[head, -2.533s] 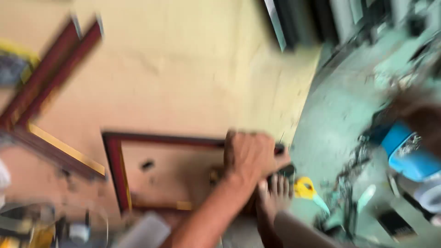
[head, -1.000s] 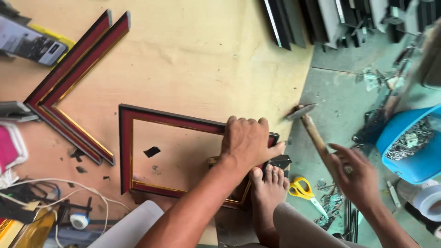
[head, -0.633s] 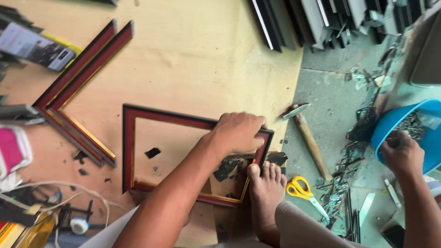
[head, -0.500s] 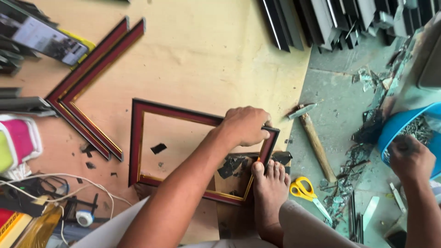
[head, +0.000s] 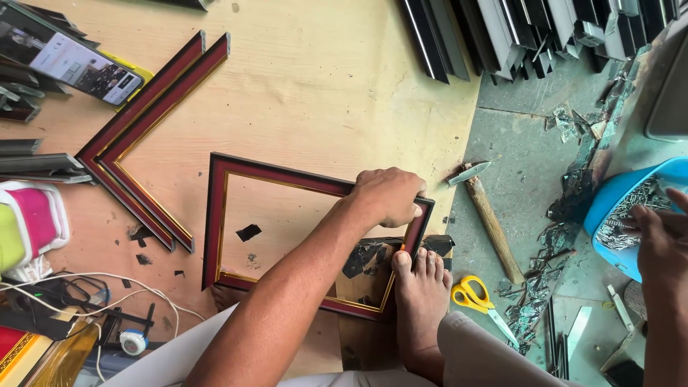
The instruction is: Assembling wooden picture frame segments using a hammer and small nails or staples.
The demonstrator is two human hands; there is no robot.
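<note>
On the pale plywood board (head: 322,93) seen from the head camera, a dark red picture frame (head: 279,175) with a gold inner edge lies flat, near the middle of the scene. The left hand (head: 387,197) is clenched over the frame's far right corner, pressing it down, and a bare foot (head: 419,294) pins the right rail just near of that hand. Black scraps (head: 365,254) lie inside the frame beside the toes.

Off to the right, the right hand (head: 663,247) reaches into a blue tub (head: 623,204) of small metal pieces; its fingers are loose and spread, and it seems to hold nothing, though the edge of the view cuts it off, so I cannot tell for sure. A wooden-handled hammer (head: 487,215) lies on the concrete floor between frame and tub, with yellow-handled scissors (head: 469,294) nearer.

To the left, two V-shaped mouldings (head: 143,136) rest on the board; a phone (head: 72,64) sits at the far left, and cables (head: 79,287) at the near left.

Judging the risks: the corner joint could spring open or skew if the left hand's pressure eases, since only hand and foot hold it. Shards of broken glass (head: 566,222) litter the floor near the bare foot, so a shift of that foot could cut it.
</note>
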